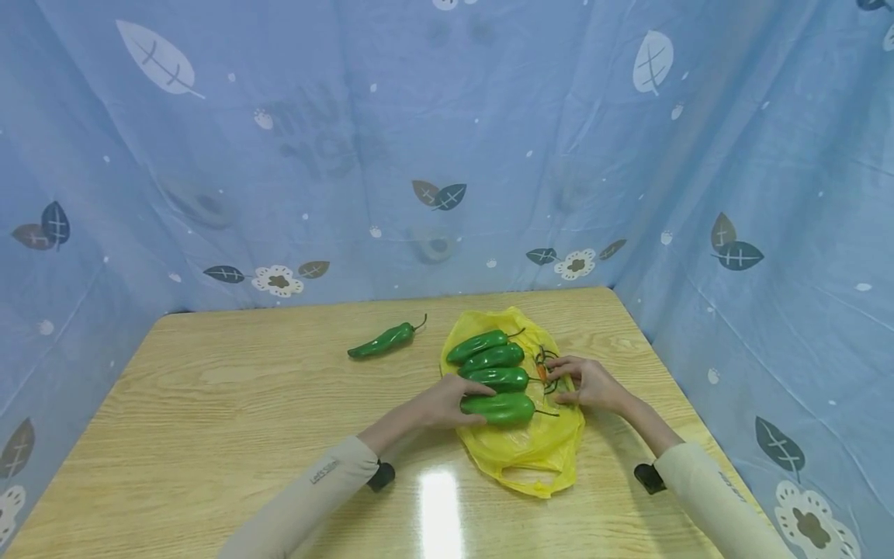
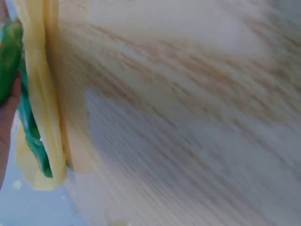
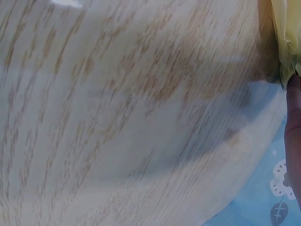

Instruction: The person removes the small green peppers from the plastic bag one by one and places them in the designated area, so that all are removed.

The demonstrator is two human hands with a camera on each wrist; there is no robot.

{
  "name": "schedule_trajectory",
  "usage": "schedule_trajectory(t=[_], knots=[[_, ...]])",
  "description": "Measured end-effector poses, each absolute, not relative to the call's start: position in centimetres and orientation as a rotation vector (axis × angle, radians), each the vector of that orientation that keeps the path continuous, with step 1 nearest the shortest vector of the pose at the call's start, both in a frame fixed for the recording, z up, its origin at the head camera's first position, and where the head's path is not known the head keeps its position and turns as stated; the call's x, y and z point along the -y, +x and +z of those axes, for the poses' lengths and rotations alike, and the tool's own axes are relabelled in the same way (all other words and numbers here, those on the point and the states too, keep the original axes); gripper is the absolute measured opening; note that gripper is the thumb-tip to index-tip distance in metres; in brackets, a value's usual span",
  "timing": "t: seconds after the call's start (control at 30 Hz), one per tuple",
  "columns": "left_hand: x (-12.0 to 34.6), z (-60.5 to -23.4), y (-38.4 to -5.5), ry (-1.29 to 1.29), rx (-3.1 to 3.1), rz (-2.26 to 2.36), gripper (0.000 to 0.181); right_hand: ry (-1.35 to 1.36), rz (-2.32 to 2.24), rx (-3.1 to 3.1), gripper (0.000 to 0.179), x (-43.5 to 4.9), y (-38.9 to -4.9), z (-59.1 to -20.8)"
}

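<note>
Several large green peppers lie in a row on a flattened yellow plastic bag (image 1: pixel 527 446). My left hand (image 1: pixel 443 401) holds the nearest green pepper (image 1: pixel 510 408) by its left end, thumb on the near side and fingers over the far side. The left wrist view shows part of this green pepper (image 2: pixel 9 59) against the fingers. On the bag's right side, my right hand (image 1: pixel 590 382) reaches over some small chili peppers (image 1: pixel 541 373), one orange-red, with thumb and fingers apart. In the right wrist view, a finger (image 3: pixel 294 127) touches the yellow bag (image 3: pixel 289 33).
Another green pepper (image 1: pixel 384 341) lies on the wooden table (image 1: pixel 244 388), left of the bag. A blue patterned curtain (image 1: pixel 335 155) surrounds the table's back and sides. Dark wrist devices (image 1: pixel 650 478) hang below both forearms.
</note>
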State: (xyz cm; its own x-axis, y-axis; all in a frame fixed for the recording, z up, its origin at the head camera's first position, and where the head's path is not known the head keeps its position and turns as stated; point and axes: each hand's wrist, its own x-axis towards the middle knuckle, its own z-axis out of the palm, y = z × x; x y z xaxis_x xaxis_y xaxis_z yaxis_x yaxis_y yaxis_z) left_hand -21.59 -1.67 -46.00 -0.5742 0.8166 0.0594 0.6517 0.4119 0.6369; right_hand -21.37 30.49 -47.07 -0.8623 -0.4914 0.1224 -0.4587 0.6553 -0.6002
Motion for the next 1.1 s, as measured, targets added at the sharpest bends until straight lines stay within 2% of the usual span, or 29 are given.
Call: schedule_trajectory(t=[0.57,1.1], knots=[[2.2,-45.6,-20.4,1.123,-2.439,1.332,0.042,-0.817,-0.976,-2.808,0.030,-30.6,-21.4,-47.3],[2.7,-44.3,-16.9,1.062,-2.473,1.527,0.041,-0.858,-0.995,-2.813,0.033,-30.7,-21.4,-47.4]])
